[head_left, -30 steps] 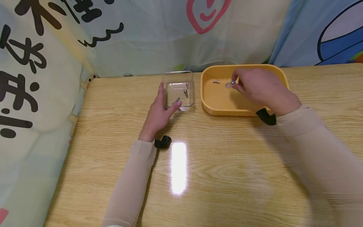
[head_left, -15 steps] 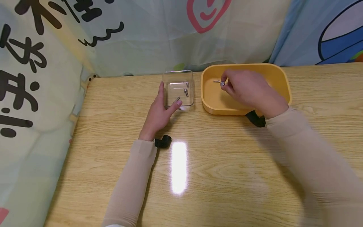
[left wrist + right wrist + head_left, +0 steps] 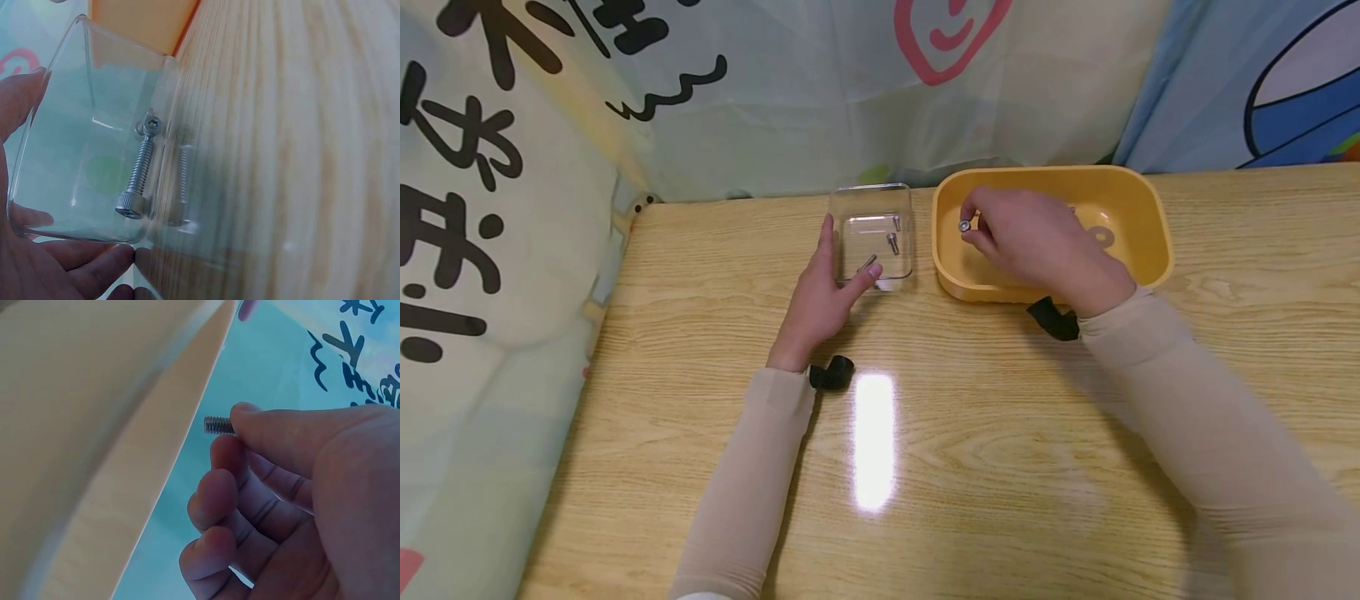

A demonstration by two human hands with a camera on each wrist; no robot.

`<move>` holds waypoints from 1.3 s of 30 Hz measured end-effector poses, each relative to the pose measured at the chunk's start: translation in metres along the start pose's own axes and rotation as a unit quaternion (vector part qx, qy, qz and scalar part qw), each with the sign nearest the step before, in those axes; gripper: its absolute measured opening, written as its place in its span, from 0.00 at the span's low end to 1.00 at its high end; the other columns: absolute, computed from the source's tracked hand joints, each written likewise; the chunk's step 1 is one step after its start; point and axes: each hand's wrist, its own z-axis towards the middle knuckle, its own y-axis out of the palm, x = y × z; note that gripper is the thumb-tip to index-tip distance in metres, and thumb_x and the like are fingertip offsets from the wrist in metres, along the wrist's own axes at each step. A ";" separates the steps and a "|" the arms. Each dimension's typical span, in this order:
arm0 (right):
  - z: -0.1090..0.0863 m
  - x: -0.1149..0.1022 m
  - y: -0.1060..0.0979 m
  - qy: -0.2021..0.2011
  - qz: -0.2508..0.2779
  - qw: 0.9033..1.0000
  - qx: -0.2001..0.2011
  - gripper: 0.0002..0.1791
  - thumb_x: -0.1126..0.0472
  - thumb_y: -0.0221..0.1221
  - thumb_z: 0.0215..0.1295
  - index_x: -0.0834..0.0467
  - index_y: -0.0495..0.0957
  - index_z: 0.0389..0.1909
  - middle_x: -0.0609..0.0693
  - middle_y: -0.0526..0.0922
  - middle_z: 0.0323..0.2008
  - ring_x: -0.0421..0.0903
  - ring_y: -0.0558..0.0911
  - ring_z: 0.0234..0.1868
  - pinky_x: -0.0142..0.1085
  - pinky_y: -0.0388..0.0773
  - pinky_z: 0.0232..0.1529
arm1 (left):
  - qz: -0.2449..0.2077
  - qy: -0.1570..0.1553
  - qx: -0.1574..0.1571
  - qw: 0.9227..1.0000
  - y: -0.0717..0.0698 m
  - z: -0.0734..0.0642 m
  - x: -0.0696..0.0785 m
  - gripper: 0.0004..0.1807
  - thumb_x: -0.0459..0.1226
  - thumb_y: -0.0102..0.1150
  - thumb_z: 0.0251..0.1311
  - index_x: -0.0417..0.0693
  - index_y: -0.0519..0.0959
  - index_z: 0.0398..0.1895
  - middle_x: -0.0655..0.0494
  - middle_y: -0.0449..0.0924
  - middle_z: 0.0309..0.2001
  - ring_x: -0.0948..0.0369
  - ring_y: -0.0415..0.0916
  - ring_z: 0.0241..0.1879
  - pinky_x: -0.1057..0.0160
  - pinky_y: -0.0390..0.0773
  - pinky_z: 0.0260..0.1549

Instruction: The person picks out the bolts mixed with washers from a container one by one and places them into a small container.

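My left hand (image 3: 816, 308) holds a small clear plastic box (image 3: 856, 237) at its near left corner, thumb over the near edge and fingers along the side. Several metal screws lie in the box, one socket-head screw (image 3: 137, 178) showing large in the left wrist view. My right hand (image 3: 1041, 246) pinches a socket-head screw (image 3: 965, 226) between thumb and forefinger, over the left part of the yellow tray (image 3: 1138, 187). In the right wrist view the threaded end of that screw (image 3: 219, 425) sticks out past the fingertips. My right hand hides much of the tray's floor.
A faint ring-shaped mark or piece (image 3: 1101, 237) shows on the tray's floor, right of my hand. Both containers stand at the back of the wooden table (image 3: 970, 433), close to a printed cloth (image 3: 775, 100).
My right hand has moved left across the tray with the pinched screw, now covering the place where a loose screw lay. My left hand and the clear box have stayed put.
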 end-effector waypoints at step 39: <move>0.020 -0.046 0.029 -0.065 0.028 0.997 0.002 0.09 0.59 0.57 0.74 0.60 0.77 0.47 0.52 0.82 0.32 0.51 0.79 0.32 0.49 0.78 0.36 | 0.004 0.001 0.007 1.000 0.001 0.001 -0.001 0.56 0.63 0.56 0.65 0.57 0.33 0.82 0.44 0.49 0.79 0.52 0.48 0.77 0.53 0.52 0.73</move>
